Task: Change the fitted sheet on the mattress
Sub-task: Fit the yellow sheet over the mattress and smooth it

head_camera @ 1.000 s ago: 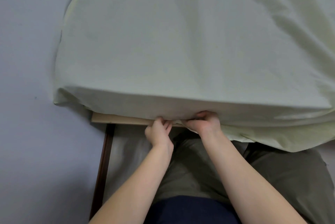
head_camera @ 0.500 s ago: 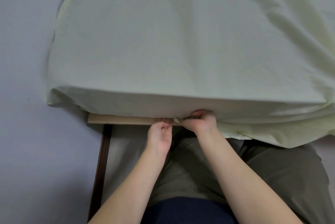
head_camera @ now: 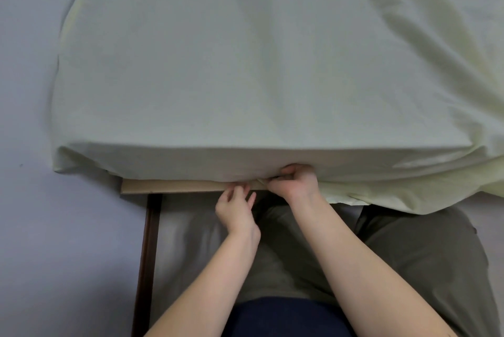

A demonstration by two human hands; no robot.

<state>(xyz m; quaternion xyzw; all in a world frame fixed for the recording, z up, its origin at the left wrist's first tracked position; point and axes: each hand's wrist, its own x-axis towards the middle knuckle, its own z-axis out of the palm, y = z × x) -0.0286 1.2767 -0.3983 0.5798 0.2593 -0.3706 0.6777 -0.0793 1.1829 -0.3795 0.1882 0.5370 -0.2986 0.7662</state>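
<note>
A pale green fitted sheet (head_camera: 259, 77) covers the mattress top and hangs over its near side. The sheet's near left corner (head_camera: 65, 162) is wrapped around the mattress; to the right its loose hem (head_camera: 395, 197) droops below the mattress. My right hand (head_camera: 296, 180) is closed on the sheet's hem at the bottom edge of the mattress. My left hand (head_camera: 237, 210) sits just below and to the left of it, fingers spread and touching the wooden slat, holding nothing.
A light wooden bed base slat (head_camera: 169, 186) shows under the mattress. A dark wooden frame rail (head_camera: 148, 255) runs toward me on the left. A grey wall (head_camera: 27, 146) bounds the left side. My legs in olive trousers (head_camera: 409, 268) are against the bed.
My left hand has let go of the hem, dropped slightly and spread its fingers. My right hand keeps gripping the hem at the mattress's lower edge. The view shifted a little.
</note>
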